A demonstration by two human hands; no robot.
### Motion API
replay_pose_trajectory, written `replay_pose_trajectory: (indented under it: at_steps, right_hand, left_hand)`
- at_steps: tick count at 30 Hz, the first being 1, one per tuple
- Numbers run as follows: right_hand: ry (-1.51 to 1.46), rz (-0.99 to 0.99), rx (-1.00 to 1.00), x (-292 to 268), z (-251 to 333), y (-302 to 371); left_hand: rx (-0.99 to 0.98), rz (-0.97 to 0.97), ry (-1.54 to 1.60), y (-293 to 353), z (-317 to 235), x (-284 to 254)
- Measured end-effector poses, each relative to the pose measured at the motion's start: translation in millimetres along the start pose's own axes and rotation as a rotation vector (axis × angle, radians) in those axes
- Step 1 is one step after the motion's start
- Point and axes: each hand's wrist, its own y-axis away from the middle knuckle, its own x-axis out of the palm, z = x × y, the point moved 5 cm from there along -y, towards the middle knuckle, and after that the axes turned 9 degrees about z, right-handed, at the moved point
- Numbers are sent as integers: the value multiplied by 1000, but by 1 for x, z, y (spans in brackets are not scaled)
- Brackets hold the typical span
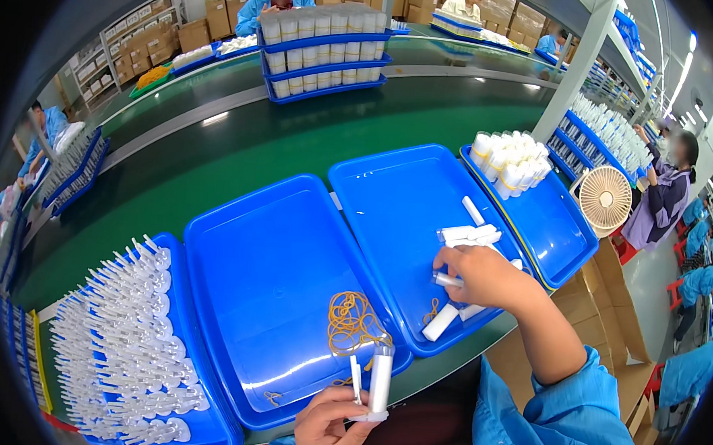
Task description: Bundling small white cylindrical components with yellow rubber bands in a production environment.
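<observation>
Near the front edge, my left hand (331,425) pinches a white plastic piece with a thin upright stem (355,377) and a white tube with a clear top (380,378). The two stand side by side, upright. My right hand (487,276) is closed on another white tube with a clear end (448,280), above the middle-right blue tray (390,200). Loose white tubes (441,322) lie around that hand in the tray. Tan rubber bands (353,323) are heaped in the neighbouring blue tray (259,241), just beyond my left hand.
At the left, a blue tray holds many white stemmed pieces (136,348). Banded bundles of tubes (509,159) sit in the right tray (561,233), beside a beige fan (605,199). Stacked trays of bundles (325,56) stand across the green belt (215,155). Other people work around it.
</observation>
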Motion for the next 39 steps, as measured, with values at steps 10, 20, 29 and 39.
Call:
replay_pose_trajectory:
  at_steps: [10, 20, 29, 39]
  right_hand:
    - [-1339, -208, -153, 6, 76, 16]
    - [-1384, 10, -168, 17, 94, 21]
    - [-1379, 149, -280, 23, 86, 41]
    - [-954, 52, -439, 40, 111, 56]
  left_hand:
    - [150, 151, -350, -12, -23, 11]
    - [201, 139, -364, -15, -19, 12]
    - [299, 196, -381, -17, -21, 10]
    - [158, -56, -133, -1, 11, 10]
